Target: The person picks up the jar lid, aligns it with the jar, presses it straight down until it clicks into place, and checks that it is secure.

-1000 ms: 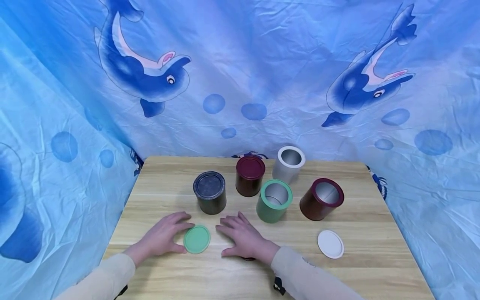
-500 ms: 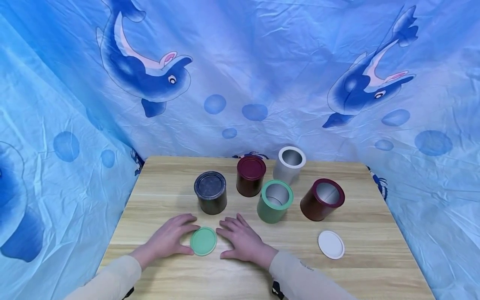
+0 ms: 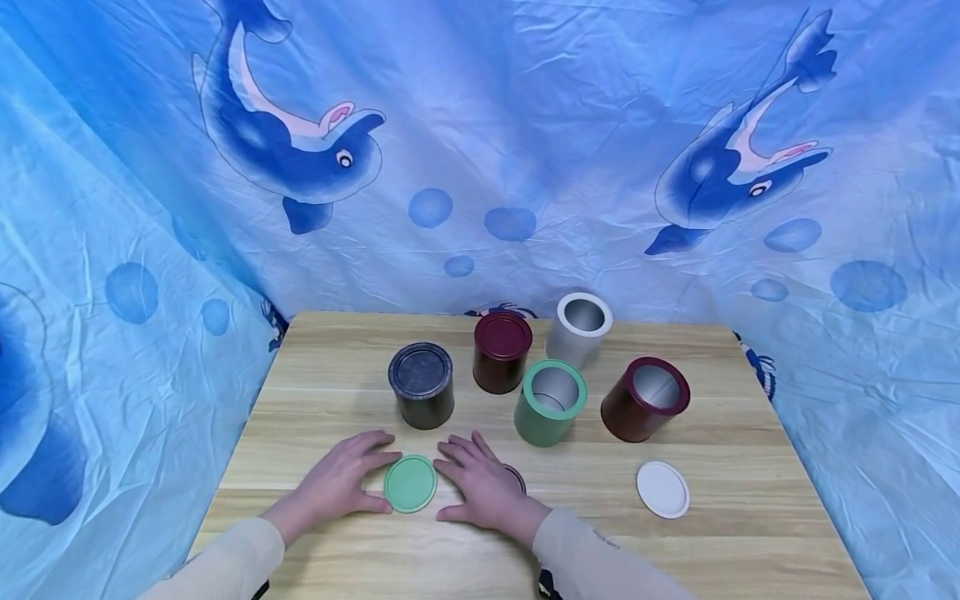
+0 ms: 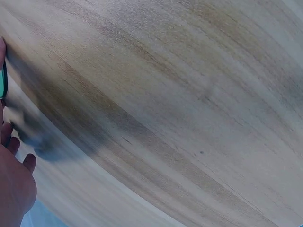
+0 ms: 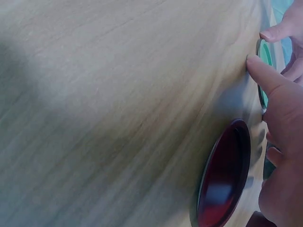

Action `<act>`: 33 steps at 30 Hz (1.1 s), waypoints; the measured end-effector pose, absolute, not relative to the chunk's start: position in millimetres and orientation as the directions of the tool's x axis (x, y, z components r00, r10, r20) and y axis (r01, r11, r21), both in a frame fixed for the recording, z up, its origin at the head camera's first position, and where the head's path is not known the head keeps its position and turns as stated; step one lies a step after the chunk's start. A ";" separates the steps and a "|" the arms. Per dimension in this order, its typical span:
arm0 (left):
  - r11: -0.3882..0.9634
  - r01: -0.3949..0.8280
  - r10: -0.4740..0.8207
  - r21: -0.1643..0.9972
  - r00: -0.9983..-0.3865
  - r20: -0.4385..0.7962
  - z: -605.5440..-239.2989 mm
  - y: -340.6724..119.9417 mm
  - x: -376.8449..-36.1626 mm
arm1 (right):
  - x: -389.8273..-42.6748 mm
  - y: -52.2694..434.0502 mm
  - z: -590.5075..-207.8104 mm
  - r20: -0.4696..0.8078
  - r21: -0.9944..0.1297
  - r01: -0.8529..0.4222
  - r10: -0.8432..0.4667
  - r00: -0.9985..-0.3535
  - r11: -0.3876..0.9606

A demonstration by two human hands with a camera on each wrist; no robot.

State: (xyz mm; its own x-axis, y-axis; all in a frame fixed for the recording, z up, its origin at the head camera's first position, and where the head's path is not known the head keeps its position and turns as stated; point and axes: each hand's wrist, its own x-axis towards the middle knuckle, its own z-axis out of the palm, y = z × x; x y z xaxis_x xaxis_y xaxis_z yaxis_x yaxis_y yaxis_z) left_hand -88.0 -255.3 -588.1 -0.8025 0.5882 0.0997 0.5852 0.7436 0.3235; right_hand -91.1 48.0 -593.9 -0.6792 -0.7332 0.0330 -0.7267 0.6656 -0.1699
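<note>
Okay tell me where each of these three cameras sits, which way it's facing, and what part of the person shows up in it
Head: on the head, facing forward and down at the table, five cans, both hands, both sleeves; left hand and right hand flank the green lid.
Left wrist: low over the wood, showing that hand's fingers and a sliver of green lid.
Right wrist: low over the wood, showing fingers, a dark red lid.
Shared: the green lid appears in all three.

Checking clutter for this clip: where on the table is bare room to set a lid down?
Bare wood lies left of the black tin, along the near edge right of the white lid, and behind the tins. It is crowded around the green lid, between left hand and right hand.
</note>
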 end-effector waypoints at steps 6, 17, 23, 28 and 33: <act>0.738 0.606 0.601 0.297 -0.790 0.119 -590.6 -255.7 -89.2 | -92.1 44.3 -596.3 0.041 -0.192 -0.715 -0.723 -0.690 0.672; 0.708 0.669 0.631 0.227 -0.743 0.221 -596.4 -253.8 -87.9 | -91.8 39.1 -601.8 0.102 -0.222 -0.717 -0.715 -0.691 0.661; 0.695 0.694 0.641 0.190 -0.717 0.274 -599.2 -252.5 -85.0 | -89.9 36.1 -601.1 0.123 -0.281 -0.695 -0.693 -0.710 0.662; 0.703 0.688 0.634 0.181 -0.721 0.279 -599.7 -252.2 -84.3 | -90.7 35.4 -600.5 0.121 -0.337 -0.668 -0.673 -0.730 0.664; 0.713 0.676 0.621 0.184 -0.732 0.281 -600.6 -253.0 -83.3 | -92.0 34.9 -600.5 0.116 -0.362 -0.659 -0.669 -0.734 0.659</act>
